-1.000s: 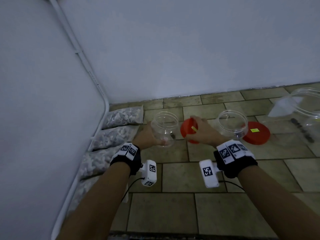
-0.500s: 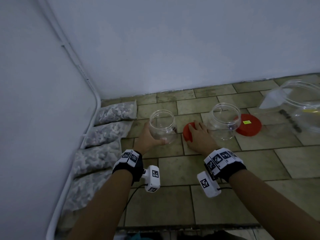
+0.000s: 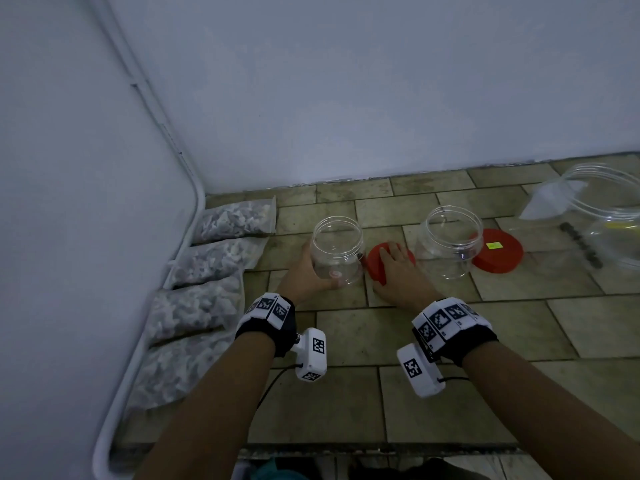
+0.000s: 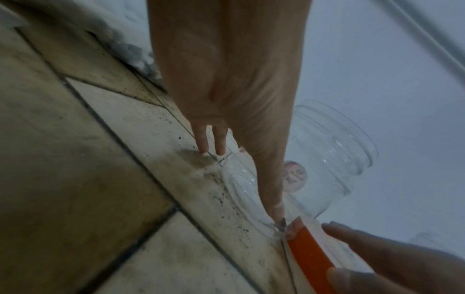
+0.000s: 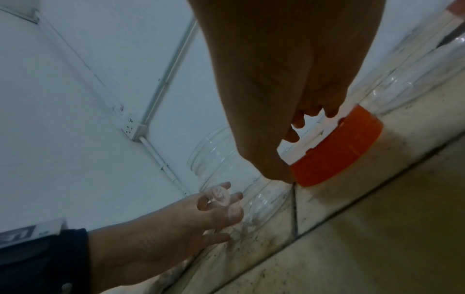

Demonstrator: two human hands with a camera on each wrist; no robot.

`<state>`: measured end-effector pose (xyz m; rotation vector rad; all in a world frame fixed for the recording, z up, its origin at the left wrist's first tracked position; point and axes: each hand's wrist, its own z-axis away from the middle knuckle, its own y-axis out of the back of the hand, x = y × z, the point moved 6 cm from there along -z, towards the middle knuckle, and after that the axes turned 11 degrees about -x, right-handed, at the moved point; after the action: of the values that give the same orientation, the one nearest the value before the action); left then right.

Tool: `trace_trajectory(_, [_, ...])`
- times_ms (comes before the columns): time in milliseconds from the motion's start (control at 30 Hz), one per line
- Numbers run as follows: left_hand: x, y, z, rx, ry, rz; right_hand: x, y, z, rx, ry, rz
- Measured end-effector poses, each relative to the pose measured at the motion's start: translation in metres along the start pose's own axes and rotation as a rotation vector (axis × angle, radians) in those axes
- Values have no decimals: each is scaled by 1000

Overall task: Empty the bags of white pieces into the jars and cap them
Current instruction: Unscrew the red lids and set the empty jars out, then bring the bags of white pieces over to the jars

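The tiled floor is running up to a pale wall, and everything else is placed here against the left jar, a clear, open, empty jar standing upright on the tiles. Well to its right, at the frame's edge, a big clear tub is lying with a white bag beside it. To the jar's left, four bags of white pieces are lying in a row along the side wall, all still full. To the jar's right, past a small lid, the second jar is standing open and empty, and the large red lid is lying flat just beyond that, touching its far side. The left hand is grasping the left jar low on its side, thumb across the front near the base and fingers curling round the back, showing through the plastic. The right hand is lying on the small red lid, which is resting on the floor just right of the left jar, between the two jars; its fingers are bending loosely over the top and its thumb is pressing the rim, so it is holding the lid lightly. A small round sticker is showing on the left jar's wall.
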<state>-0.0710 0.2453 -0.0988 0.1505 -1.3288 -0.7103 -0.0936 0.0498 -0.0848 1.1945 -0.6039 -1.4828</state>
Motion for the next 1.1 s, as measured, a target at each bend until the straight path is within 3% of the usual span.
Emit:
trace_trajectory(133, [4,7,14,15,39,-59,2,21,14,160,-34,-9])
trace_trajectory(200, [11,18,30,44,37,-110,-5,25,21,185,20,-21])
trace_trajectory(267, [14,39,53,85,63,-180,-22,11,23,-18,163,-54])
trace_trajectory(367, [3,75,94,88,212,-301,-61,-22,25,-353,378,21])
trace_trajectory(533, [-13,95,158,75,455,-482,-137,-62,20,-478,518,-16])
trace_trajectory(733, [-36,71,196,76,549,-411,-192,-97,9,-551,472,-201])
trace_trajectory(833, [-45,61,206,126,577,-380,-197,-101,2,-546,409,-378])
trace_trajectory(967, [-55,54,210,177,608,-373,-201,-106,-1,-601,341,-445])
trace_trajectory(1100, [-53,51,210,206,588,-369,-196,-105,-3,-568,313,-519])
